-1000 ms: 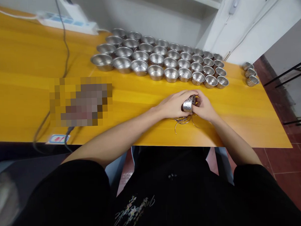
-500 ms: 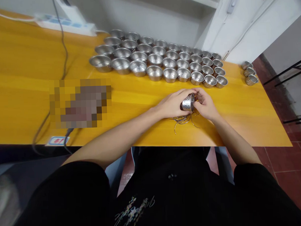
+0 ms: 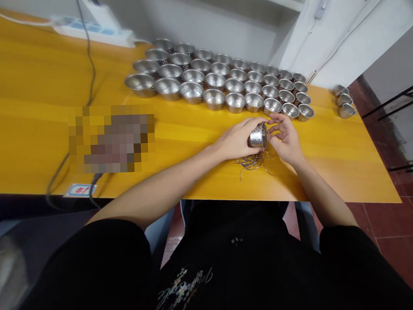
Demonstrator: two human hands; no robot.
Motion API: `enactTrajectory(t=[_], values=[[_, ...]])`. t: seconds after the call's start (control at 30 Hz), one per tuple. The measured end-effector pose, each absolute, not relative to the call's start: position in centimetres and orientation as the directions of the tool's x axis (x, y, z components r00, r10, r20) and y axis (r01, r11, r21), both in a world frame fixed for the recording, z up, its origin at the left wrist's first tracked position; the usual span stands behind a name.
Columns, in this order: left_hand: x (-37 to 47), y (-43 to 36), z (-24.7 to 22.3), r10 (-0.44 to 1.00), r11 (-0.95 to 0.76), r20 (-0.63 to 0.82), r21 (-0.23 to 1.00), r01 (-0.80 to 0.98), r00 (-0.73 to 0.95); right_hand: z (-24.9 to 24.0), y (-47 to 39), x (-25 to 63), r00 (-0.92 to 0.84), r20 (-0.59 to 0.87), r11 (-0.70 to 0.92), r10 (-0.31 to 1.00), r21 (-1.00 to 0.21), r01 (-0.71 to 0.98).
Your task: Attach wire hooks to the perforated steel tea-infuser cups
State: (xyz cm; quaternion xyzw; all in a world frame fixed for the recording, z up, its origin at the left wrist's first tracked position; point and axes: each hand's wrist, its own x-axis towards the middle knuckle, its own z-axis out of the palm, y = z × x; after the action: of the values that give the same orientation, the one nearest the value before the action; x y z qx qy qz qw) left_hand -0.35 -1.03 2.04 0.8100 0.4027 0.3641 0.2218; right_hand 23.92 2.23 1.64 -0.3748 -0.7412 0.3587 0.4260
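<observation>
My left hand [image 3: 239,139] is wrapped round a perforated metal cup [image 3: 257,136], which lies tilted on its side with its mouth toward the right. At that mouth is my right hand [image 3: 285,138], its fingers curled and partly apart near the rim; whether a thin wire sits between its fingertips is too small to tell. Beneath the cup, a loose bundle of thin curved metal wires [image 3: 250,162] rests on the yellow table [image 3: 200,178].
Rows of similar metal cups [image 3: 214,99] stand behind my hands, and a short column of cups [image 3: 346,110] is at the far right. A power strip [image 3: 94,33], a dark cable [image 3: 89,55], a pixelated object [image 3: 119,140] and a label [image 3: 81,190] are on the left.
The cup in my left hand has turned slightly and risen a little. My right hand has drawn back a bit to the right, its fingers more spread.
</observation>
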Motion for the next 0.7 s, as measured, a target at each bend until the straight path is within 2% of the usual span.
enactTrajectory(t=[0.43, 0.7], values=[[-0.25, -0.98, 2.09, 0.832, -0.553, 0.404, 0.651, 0.52, 0.379, 1.67, 2.91, 23.93, -0.347, 0.254, 0.339, 0.903, -0.917, 0.211], [-0.37, -0.85, 1.87, 0.817, -0.574, 0.416, 0.648, 0.501, 0.399, 2.3, 2.53, 24.32, -0.396, 0.306, 0.377, 0.866, -0.919, 0.115]])
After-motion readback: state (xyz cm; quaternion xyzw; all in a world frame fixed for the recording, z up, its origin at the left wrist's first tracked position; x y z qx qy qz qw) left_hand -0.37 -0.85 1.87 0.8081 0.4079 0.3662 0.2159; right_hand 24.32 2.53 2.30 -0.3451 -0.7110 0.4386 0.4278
